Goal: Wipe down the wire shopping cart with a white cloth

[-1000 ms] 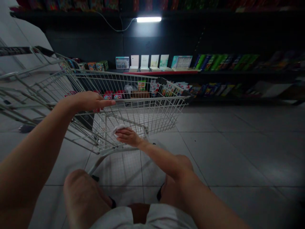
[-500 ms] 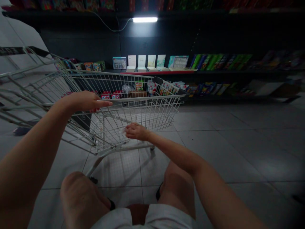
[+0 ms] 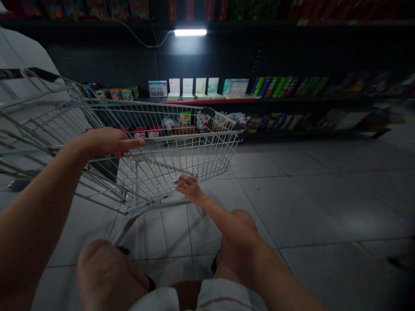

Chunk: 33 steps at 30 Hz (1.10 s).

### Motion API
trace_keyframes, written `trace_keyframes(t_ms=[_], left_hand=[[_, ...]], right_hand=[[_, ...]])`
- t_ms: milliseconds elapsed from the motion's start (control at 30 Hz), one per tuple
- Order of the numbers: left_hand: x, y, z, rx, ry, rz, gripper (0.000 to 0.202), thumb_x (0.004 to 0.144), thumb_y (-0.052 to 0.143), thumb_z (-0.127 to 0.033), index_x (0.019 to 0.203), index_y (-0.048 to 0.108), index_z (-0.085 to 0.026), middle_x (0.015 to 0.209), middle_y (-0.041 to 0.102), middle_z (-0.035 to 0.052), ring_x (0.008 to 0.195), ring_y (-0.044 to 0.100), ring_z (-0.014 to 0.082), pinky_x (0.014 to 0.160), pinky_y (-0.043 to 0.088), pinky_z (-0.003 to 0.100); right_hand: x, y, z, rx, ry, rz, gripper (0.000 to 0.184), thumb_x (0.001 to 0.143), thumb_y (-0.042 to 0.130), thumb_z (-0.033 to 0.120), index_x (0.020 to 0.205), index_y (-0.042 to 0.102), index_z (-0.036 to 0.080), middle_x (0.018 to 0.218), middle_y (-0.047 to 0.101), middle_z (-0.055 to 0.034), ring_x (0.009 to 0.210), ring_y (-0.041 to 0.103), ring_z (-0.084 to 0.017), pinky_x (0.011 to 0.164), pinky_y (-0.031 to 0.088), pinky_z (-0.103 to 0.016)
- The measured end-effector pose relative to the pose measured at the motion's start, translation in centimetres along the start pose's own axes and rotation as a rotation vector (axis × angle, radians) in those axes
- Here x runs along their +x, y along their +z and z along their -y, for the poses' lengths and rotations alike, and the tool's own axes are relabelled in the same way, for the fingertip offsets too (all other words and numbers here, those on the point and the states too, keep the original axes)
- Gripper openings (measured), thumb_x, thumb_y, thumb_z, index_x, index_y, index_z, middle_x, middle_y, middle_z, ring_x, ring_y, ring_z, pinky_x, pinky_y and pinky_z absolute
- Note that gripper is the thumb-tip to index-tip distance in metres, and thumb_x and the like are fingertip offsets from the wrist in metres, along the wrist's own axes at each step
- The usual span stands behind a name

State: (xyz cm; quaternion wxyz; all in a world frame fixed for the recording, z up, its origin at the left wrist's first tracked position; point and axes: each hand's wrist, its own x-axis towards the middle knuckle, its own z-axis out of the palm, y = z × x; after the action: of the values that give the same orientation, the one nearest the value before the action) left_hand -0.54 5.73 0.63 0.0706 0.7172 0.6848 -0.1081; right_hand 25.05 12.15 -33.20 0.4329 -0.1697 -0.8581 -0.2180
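Note:
A white wire shopping cart [image 3: 207, 151] stands on the tiled floor in front of my knees. My left hand [image 3: 106, 141] rests on the cart's top rim, fingers stretched out flat along the wire. My right hand [image 3: 189, 188] is low at the cart's near side, pressed against the lower mesh with fingers curled. A bit of white cloth [image 3: 181, 178] shows under those fingers, mostly hidden by the hand.
More nested carts [image 3: 29, 112] stand at the left. Dark shelves [image 3: 259, 101] with boxed goods, cards and packets run along the back under a strip light [image 3: 190, 32]. Grey floor tiles [image 3: 308, 194] stretch to the right.
My right hand moved right along the cart's side, up and then down again to the lower edge. The cloth is now mostly covered. The left hand stayed on the rim.

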Motion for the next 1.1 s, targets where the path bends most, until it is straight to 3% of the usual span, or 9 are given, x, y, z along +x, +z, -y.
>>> trace_keyframes(t_ms=[100, 233, 333, 400, 633, 733, 933, 1000, 1100], left_hand=[[0.3, 0.0, 0.1, -0.036, -0.004, 0.016, 0.079, 0.091, 0.022, -0.071, 0.086, 0.072, -0.010, 0.081, 0.073, 0.0095, 0.073, 0.065, 0.0168, 0.077, 0.047, 0.027], [0.5, 0.2, 0.6, -0.049, -0.011, -0.002, 0.077, 0.093, 0.023, -0.068, 0.088, 0.072, -0.010, 0.082, 0.073, 0.0086, 0.076, 0.065, 0.0174, 0.079, 0.048, 0.026], [0.5, 0.5, 1.3, -0.066, 0.014, -0.019, 0.076, 0.093, 0.022, -0.069, 0.086, 0.072, -0.012, 0.082, 0.073, 0.0077, 0.076, 0.066, 0.0176, 0.079, 0.048, 0.025], [0.4, 0.6, 1.6, -0.044, 0.035, -0.037, 0.074, 0.093, 0.022, -0.068, 0.088, 0.072, -0.014, 0.081, 0.073, 0.0060, 0.076, 0.066, 0.0170, 0.077, 0.047, 0.025], [-0.1, 0.6, 1.0, 0.093, 0.037, -0.128, 0.067, 0.093, 0.025, -0.063, 0.098, 0.073, -0.016, 0.083, 0.074, 0.0034, 0.077, 0.066, 0.0160, 0.074, 0.043, 0.025], [-0.2, 0.6, 1.1, 0.118, 0.027, -0.131, 0.071, 0.092, 0.023, -0.066, 0.103, 0.073, -0.017, 0.083, 0.074, 0.0034, 0.078, 0.066, 0.0175, 0.072, 0.042, 0.026], [-0.6, 0.7, 1.9, 0.127, -0.006, -0.128, 0.073, 0.090, 0.020, -0.068, 0.113, 0.071, -0.020, 0.081, 0.074, 0.0008, 0.077, 0.067, 0.0172, 0.071, 0.040, 0.025], [-0.8, 0.6, 2.0, 0.133, -0.007, -0.122, 0.074, 0.090, 0.019, -0.069, 0.114, 0.071, -0.022, 0.083, 0.074, 0.0008, 0.079, 0.067, 0.0175, 0.071, 0.040, 0.025], [-0.8, 0.6, 2.0, 0.126, -0.002, -0.115, 0.076, 0.089, 0.018, -0.070, 0.113, 0.072, -0.022, 0.084, 0.074, 0.0009, 0.079, 0.067, 0.0178, 0.071, 0.040, 0.025]], right_hand=[[0.4, -2.1, -0.6, 0.005, -0.057, 0.013, 0.012, 0.089, 0.064, 0.019, 0.083, 0.071, 0.026, 0.104, 0.076, 0.0053, 0.106, 0.061, -0.015, 0.090, 0.046, -0.032], [8.7, -6.8, -4.1, 0.002, 0.179, -0.159, 0.023, 0.095, 0.053, 0.019, 0.106, 0.069, 0.031, 0.129, 0.066, 0.0041, 0.135, 0.048, -0.018, 0.112, 0.041, -0.042], [12.3, -7.7, -6.2, -0.005, 0.264, -0.256, 0.028, 0.098, 0.046, 0.018, 0.110, 0.068, 0.031, 0.138, 0.060, 0.0057, 0.148, 0.033, -0.019, 0.123, 0.030, -0.050], [10.7, -6.3, -6.1, -0.001, 0.258, -0.238, 0.028, 0.098, 0.046, 0.018, 0.109, 0.069, 0.030, 0.137, 0.061, 0.0051, 0.149, 0.031, -0.018, 0.124, 0.030, -0.050], [-4.1, -0.2, -1.0, 0.056, 0.269, -0.016, 0.021, 0.094, 0.056, 0.018, 0.085, 0.074, 0.025, 0.111, 0.076, 0.0008, 0.130, 0.055, -0.014, 0.113, 0.042, -0.038], [-2.3, -2.3, -1.4, 0.063, 0.277, -0.052, 0.022, 0.093, 0.055, 0.015, 0.086, 0.073, 0.025, 0.109, 0.075, 0.0010, 0.125, 0.056, -0.015, 0.107, 0.046, -0.036], [10.3, -8.2, -7.3, -0.047, 0.354, -0.332, 0.034, 0.095, 0.047, 0.012, 0.113, 0.068, 0.032, 0.137, 0.059, 0.0045, 0.142, 0.039, -0.021, 0.117, 0.038, -0.045], [10.5, -7.3, -7.9, -0.106, 0.344, -0.350, 0.035, 0.095, 0.047, 0.011, 0.111, 0.069, 0.033, 0.133, 0.061, 0.0041, 0.139, 0.042, -0.021, 0.114, 0.039, -0.044], [5.0, -3.6, -6.1, -0.139, 0.429, -0.212, 0.028, 0.092, 0.053, 0.013, 0.101, 0.073, 0.030, 0.124, 0.067, 0.0004, 0.132, 0.047, -0.021, 0.109, 0.040, -0.042]])
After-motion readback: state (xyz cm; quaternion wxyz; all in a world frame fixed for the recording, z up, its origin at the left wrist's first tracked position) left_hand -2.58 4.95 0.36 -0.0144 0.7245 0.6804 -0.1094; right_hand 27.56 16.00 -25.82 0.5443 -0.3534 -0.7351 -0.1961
